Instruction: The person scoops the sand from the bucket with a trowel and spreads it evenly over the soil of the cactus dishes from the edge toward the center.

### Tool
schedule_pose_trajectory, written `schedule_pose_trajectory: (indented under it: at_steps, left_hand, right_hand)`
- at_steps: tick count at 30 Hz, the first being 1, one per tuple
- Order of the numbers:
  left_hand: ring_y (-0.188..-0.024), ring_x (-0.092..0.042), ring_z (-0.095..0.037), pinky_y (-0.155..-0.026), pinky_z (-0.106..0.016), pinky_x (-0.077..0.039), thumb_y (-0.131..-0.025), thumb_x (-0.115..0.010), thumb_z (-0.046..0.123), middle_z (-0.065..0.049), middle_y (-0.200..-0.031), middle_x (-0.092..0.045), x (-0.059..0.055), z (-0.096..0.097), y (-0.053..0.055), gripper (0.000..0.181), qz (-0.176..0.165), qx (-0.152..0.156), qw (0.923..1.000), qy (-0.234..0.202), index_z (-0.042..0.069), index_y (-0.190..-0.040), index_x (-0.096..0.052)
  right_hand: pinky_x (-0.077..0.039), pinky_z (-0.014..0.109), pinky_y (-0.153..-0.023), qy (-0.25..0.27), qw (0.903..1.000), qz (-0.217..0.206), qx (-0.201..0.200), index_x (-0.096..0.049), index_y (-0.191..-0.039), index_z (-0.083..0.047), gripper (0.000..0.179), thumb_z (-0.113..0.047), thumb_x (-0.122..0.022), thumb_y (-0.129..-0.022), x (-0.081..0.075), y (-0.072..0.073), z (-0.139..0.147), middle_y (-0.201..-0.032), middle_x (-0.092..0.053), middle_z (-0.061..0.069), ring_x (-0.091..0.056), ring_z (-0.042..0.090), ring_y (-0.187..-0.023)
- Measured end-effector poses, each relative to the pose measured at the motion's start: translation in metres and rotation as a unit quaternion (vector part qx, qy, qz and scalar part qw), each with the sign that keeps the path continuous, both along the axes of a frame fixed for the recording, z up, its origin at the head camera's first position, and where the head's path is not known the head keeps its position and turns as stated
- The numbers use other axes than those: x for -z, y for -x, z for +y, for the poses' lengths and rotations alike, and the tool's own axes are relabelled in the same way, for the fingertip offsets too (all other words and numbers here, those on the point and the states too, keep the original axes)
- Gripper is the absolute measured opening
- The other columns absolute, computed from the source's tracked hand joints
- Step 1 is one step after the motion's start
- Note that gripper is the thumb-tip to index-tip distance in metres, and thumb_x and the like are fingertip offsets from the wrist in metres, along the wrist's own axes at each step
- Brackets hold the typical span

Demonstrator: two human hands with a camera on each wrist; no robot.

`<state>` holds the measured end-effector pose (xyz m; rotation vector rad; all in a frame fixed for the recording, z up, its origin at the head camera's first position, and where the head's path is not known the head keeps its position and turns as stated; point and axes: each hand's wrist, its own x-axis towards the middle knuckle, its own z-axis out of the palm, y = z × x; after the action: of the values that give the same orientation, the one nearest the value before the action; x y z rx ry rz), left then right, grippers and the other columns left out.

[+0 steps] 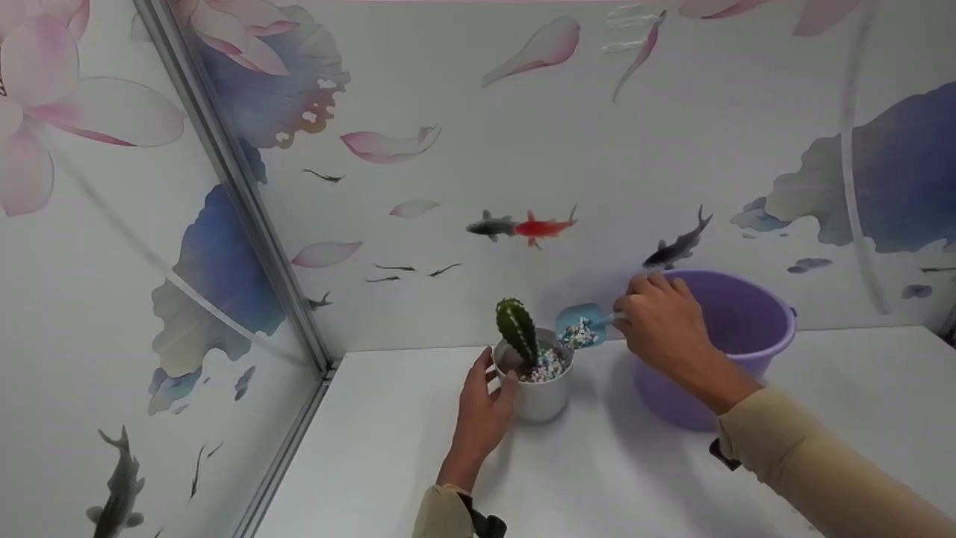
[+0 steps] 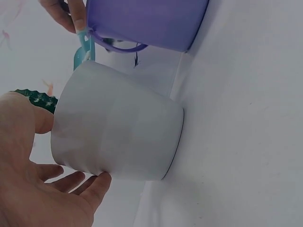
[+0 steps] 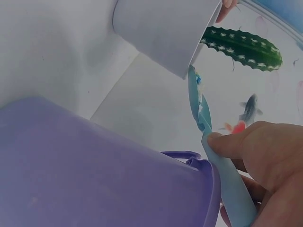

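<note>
A white flowerpot [image 1: 539, 402] stands on the table with a green cactus [image 1: 515, 329] upright in it and multicoloured pebbles [image 1: 547, 365] around the stem. My left hand [image 1: 484, 407] holds the pot from its left side, thumb near the rim and fingers against the wall, as the left wrist view shows. My right hand [image 1: 665, 317] grips the handle of a light blue scoop [image 3: 227, 182]. Pebbles lie in the scoop's bowl, whose tip is right at the pot's rim in the right wrist view.
A purple bucket [image 1: 773, 351] stands on the white table [image 1: 582, 478] to the right of the pot, under my right forearm. Its handle [image 2: 128, 48] hangs at the side. Behind the table rises a wall [image 1: 448, 314] printed with fish and petals.
</note>
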<state>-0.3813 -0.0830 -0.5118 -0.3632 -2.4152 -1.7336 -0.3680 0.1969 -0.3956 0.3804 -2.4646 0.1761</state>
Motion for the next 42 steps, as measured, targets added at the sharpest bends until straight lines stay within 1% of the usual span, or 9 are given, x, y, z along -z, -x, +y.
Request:
schedule_pose_trajectory:
  at_steps: [5,9,17,21,24,28,30,35,42]
  left_hand:
    - [-0.153,-0.049,-0.039,-0.123,-0.049,-0.049,-0.113,-0.055,0.033,-0.02,-0.17,-0.04,-0.0015,0.0011,0.0002,0.069,-0.005,0.001,1.0,-0.007,0.005,-0.17,-0.028]
    - [-0.154,-0.048,-0.038,-0.124,-0.049,-0.048,-0.113,-0.055,0.031,-0.02,-0.17,-0.04,-0.0022,0.0017,0.0006,0.068,-0.01,0.003,0.9999,-0.011,0.005,-0.17,-0.028]
    - [-0.157,-0.044,-0.039,-0.127,-0.051,-0.044,-0.115,-0.05,0.029,-0.019,-0.173,-0.037,-0.0018,0.0001,0.0,0.064,-0.01,0.015,0.9997,-0.018,0.005,-0.169,-0.028]
    - [-0.155,-0.046,-0.038,-0.126,-0.05,-0.046,-0.115,-0.048,0.03,-0.019,-0.17,-0.039,-0.0007,0.0007,-0.0002,0.063,-0.004,0.006,0.9999,-0.012,0.006,-0.169,-0.029]
    - [-0.152,-0.048,-0.036,-0.124,-0.049,-0.048,-0.113,-0.053,0.04,-0.018,-0.166,-0.042,0.0004,0.0017,-0.0006,0.069,-0.003,-0.008,1.0,-0.005,0.007,-0.169,-0.029]
    - [-0.151,-0.049,-0.033,-0.124,-0.049,-0.048,-0.104,-0.066,0.056,-0.015,-0.164,-0.042,0.0015,0.003,-0.002,0.089,-0.005,-0.014,0.9999,0.007,0.01,-0.169,-0.028]
    - [-0.152,-0.048,-0.033,-0.124,-0.05,-0.048,-0.102,-0.07,0.057,-0.015,-0.166,-0.042,0.0017,0.0036,-0.0028,0.092,-0.003,-0.012,0.9999,0.01,0.01,-0.169,-0.028]
    - [-0.155,-0.046,-0.037,-0.124,-0.054,-0.047,-0.106,-0.066,0.046,-0.015,-0.17,-0.04,0.0004,0.0045,-0.0031,0.081,0.0,-0.004,1.0,0.006,0.009,-0.167,-0.03]
    - [-0.16,-0.041,-0.038,-0.125,-0.056,-0.045,-0.11,-0.06,0.035,-0.018,-0.173,-0.037,-0.0004,0.0054,-0.0007,0.067,-0.01,0.006,0.9999,-0.01,0.008,-0.164,-0.03]
  right_hand:
    - [-0.047,0.05,-0.086,0.001,1.0,0.002,-0.002,-0.085,-0.104,-0.004,0.018,-0.007,-0.089,-0.087,-0.0002,0.0,-0.001,-0.102,-0.07,0.012,-0.06,0.035,-0.103]
    - [-0.048,0.051,-0.086,0.006,1.0,-0.001,-0.005,-0.085,-0.105,-0.004,0.019,-0.007,-0.089,-0.087,-0.0001,-0.0001,-0.0007,-0.102,-0.07,0.013,-0.06,0.035,-0.103]
    - [-0.048,0.052,-0.088,0.013,0.9996,-0.025,-0.002,-0.084,-0.107,-0.004,0.018,-0.009,-0.087,-0.09,-0.0018,0.0002,-0.0004,-0.104,-0.07,0.013,-0.06,0.036,-0.106]
    - [-0.047,0.051,-0.086,0.013,0.9996,-0.023,-0.001,-0.084,-0.106,-0.004,0.017,-0.009,-0.087,-0.09,-0.0024,-0.0007,-0.0008,-0.103,-0.07,0.013,-0.06,0.035,-0.105]
    - [-0.047,0.05,-0.084,0.011,0.9999,-0.014,0.0,-0.084,-0.105,-0.004,0.017,-0.009,-0.088,-0.089,-0.002,-0.0013,-0.0008,-0.101,-0.069,0.012,-0.061,0.035,-0.102]
    - [-0.047,0.05,-0.084,0.008,0.9999,-0.01,0.003,-0.085,-0.104,-0.004,0.016,-0.009,-0.089,-0.089,-0.0017,-0.0009,-0.0009,-0.1,-0.069,0.011,-0.061,0.035,-0.101]
    - [-0.047,0.049,-0.084,0.008,0.9999,-0.01,0.003,-0.085,-0.104,-0.004,0.016,-0.009,-0.089,-0.089,-0.0018,-0.0004,-0.0013,-0.1,-0.069,0.011,-0.06,0.034,-0.101]
    - [-0.046,0.05,-0.083,0.009,0.9999,-0.006,-0.001,-0.085,-0.103,-0.004,0.016,-0.009,-0.089,-0.088,-0.0012,0.0011,-0.0026,-0.1,-0.069,0.012,-0.059,0.034,-0.1]
    - [-0.047,0.051,-0.086,0.012,0.9999,-0.004,-0.002,-0.084,-0.103,-0.004,0.016,-0.008,-0.088,-0.089,-0.0009,0.0007,-0.0048,-0.1,-0.069,0.012,-0.059,0.035,-0.103]
